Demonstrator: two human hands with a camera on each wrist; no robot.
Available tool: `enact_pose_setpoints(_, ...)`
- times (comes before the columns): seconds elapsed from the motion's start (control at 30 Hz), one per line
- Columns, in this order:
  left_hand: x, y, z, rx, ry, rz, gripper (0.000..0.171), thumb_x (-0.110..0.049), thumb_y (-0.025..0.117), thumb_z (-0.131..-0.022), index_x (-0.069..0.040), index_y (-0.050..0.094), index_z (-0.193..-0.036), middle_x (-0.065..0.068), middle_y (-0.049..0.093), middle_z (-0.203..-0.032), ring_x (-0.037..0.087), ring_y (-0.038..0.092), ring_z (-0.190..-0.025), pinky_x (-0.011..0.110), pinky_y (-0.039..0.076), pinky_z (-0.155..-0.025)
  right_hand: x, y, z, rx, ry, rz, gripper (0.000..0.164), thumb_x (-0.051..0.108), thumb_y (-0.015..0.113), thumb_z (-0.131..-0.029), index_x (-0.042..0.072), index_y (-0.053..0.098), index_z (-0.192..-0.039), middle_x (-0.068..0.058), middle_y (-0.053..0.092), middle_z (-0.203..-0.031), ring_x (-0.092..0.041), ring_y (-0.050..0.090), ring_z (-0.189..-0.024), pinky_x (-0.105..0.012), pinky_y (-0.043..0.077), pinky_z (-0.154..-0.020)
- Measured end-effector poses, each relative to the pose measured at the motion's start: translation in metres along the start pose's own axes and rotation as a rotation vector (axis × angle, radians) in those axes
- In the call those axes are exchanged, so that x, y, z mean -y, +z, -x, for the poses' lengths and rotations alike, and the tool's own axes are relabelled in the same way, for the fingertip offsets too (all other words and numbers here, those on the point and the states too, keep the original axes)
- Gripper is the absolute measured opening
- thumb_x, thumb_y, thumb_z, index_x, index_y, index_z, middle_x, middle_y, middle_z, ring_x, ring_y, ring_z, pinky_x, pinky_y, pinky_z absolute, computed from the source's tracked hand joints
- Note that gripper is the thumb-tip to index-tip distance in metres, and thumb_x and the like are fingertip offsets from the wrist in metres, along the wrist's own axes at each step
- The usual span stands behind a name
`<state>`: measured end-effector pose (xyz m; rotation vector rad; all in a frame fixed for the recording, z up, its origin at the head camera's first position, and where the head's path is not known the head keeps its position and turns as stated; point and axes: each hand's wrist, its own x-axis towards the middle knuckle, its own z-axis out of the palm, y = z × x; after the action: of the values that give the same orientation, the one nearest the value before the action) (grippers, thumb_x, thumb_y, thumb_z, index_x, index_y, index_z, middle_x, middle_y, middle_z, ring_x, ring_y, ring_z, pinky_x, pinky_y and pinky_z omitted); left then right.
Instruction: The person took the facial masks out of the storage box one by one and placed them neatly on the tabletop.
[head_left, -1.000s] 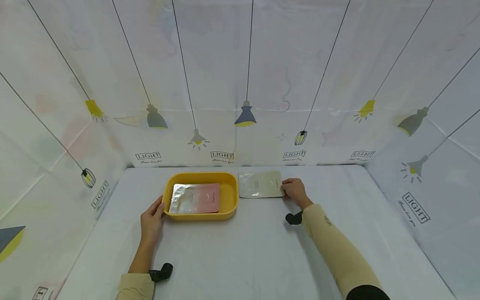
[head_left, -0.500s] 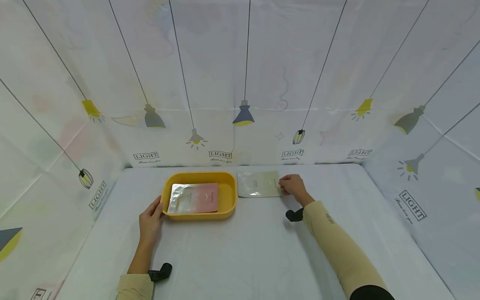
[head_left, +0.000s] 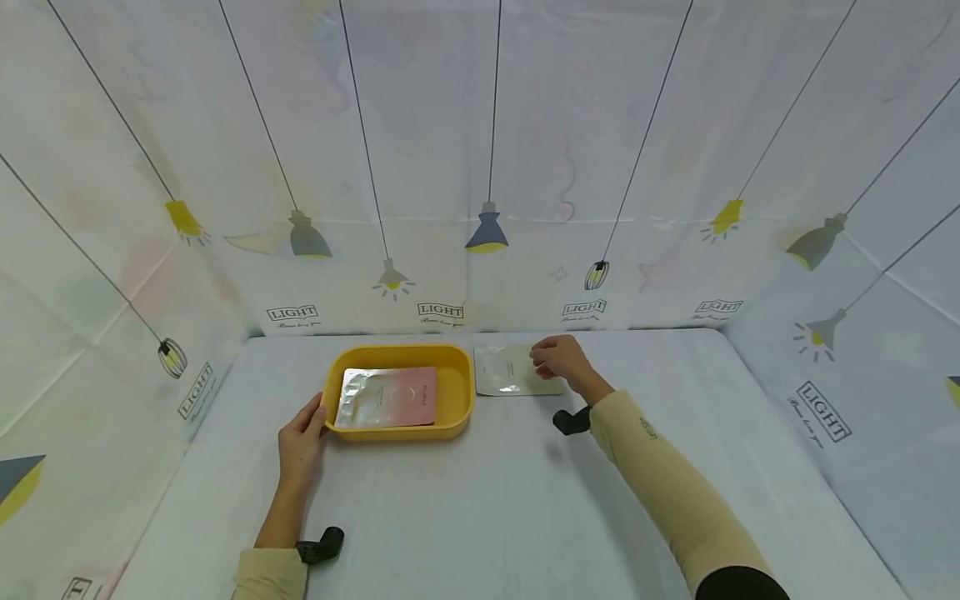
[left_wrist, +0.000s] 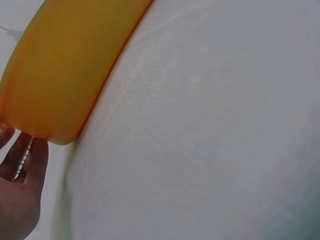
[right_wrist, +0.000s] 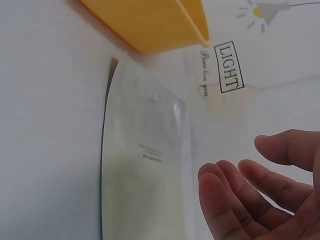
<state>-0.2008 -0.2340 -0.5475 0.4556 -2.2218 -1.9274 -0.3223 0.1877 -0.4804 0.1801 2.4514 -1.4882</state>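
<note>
A yellow tray (head_left: 462,421) stands at the back left of the table, holding a pink-and-silver flat pouch (head_left: 405,398). My left hand (head_left: 302,442) touches the tray's left end from outside. In the left wrist view, its fairly straight fingers (left_wrist: 37,155) meet the outer wall; no digit shows inside the rim. A pale green-and-silver pouch (head_left: 504,375) lies flat on the table, just right of the tray. Over this pouch's right part hovers my right hand (head_left: 566,362). The right wrist view shows thumb and fingers apart, relaxed, with nothing between them.
A white cloth covers the table (head_left: 480,517). Directly behind the tray and pouch rises a printed fabric backdrop (head_left: 525,275) with drawn lamps, continuing along both sides. Each wrist carries a black device (head_left: 321,546).
My right hand has let go of the green pouch's right edge, lifted, and moved left over it. Left hand, tray and both pouches have stayed in place.
</note>
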Motion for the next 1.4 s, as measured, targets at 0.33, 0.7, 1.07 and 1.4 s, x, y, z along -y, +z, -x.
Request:
enact_pose_setpoints(0.33,0.0,0.0,0.003,0.002,-0.017,0.008,0.047,-0.028,0.045,-0.104,-0.009,0.043,-0.147,0.008,0.045,-0.151,0.023,0.047,-0.134,-0.001,0.046,-0.081,0.048,0.039,0.002,0.051,-0.039,0.017,0.029,0.019,0.06,-0.095,0.001,0.064,-0.117,-0.019,0.067,-0.109,-0.029,0.068,-0.087,-0.025,0.06,-0.069)
enact_pose_setpoints(0.7,0.002,0.0,0.0,-0.002,-0.017,0.013,0.047,-0.028,0.045,-0.104,-0.009,0.043,-0.147,0.007,0.045,-0.151,0.021,0.047,-0.134,0.0,0.047,-0.082,0.076,0.084,0.015,0.143,-0.067,0.009,0.028,0.015,0.061,-0.094,-0.002,0.064,-0.116,-0.02,0.067,-0.11,-0.025,0.067,-0.081,-0.03,0.061,-0.074)
enact_pose_setpoints(1.07,0.001,0.0,0.0,0.013,-0.01,0.031,0.048,-0.03,0.046,-0.104,-0.011,0.042,-0.147,0.006,0.044,-0.152,0.021,0.046,-0.136,0.0,0.046,-0.083,0.083,0.134,0.018,0.195,0.023,0.062,0.022,0.015,0.066,-0.091,-0.002,0.066,-0.104,-0.016,0.066,-0.092,-0.026,0.066,-0.074,-0.034,0.062,-0.072)
enact_pose_setpoints(1.4,0.004,0.0,-0.001,-0.003,-0.009,0.022,0.047,-0.032,0.047,-0.103,-0.011,0.045,-0.146,0.006,0.046,-0.15,0.017,0.048,-0.133,0.001,0.047,-0.083,0.077,0.162,0.029,0.209,0.058,0.248,0.017,0.016,0.071,-0.087,0.0,0.068,-0.094,-0.009,0.062,-0.075,-0.023,0.062,-0.06,-0.031,0.06,-0.062)
